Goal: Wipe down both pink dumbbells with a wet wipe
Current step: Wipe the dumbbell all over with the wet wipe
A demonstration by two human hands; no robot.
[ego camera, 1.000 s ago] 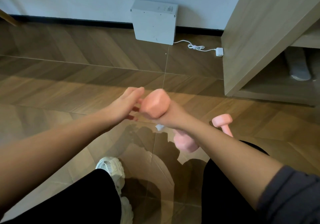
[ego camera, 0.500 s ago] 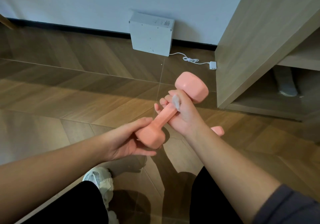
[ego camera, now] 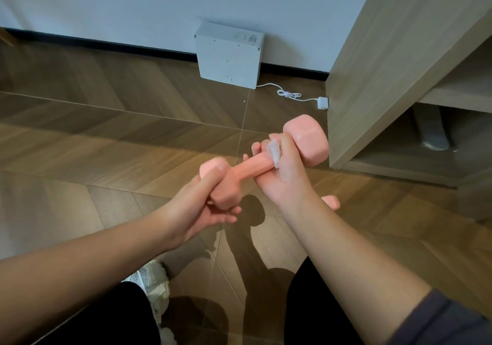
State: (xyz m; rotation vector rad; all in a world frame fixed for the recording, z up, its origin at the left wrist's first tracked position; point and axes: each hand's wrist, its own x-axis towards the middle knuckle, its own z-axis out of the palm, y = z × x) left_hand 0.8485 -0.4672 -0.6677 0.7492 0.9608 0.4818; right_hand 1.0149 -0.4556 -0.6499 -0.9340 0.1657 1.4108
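I hold a pink dumbbell (ego camera: 308, 142) in the air over the wooden floor, tilted with its far head up to the right. My left hand (ego camera: 205, 203) grips the near head, thumb lying over its top. My right hand (ego camera: 286, 174) is wrapped round the bar just below the far head, with a crumpled white wet wipe (ego camera: 274, 152) pressed between palm and bar. A second pink dumbbell (ego camera: 331, 203) lies on the floor, mostly hidden behind my right wrist.
A wooden cabinet (ego camera: 386, 59) with an open low shelf stands close at the right. A white box (ego camera: 229, 55) leans on the wall, its white cable (ego camera: 288, 94) trailing to a plug. My white shoe (ego camera: 151, 280) and dark trouser legs are below.
The dumbbell went from upright in my right hand to tilted across both hands. My left hand took hold of the near head, and my right hand with the wipe moved up the bar.
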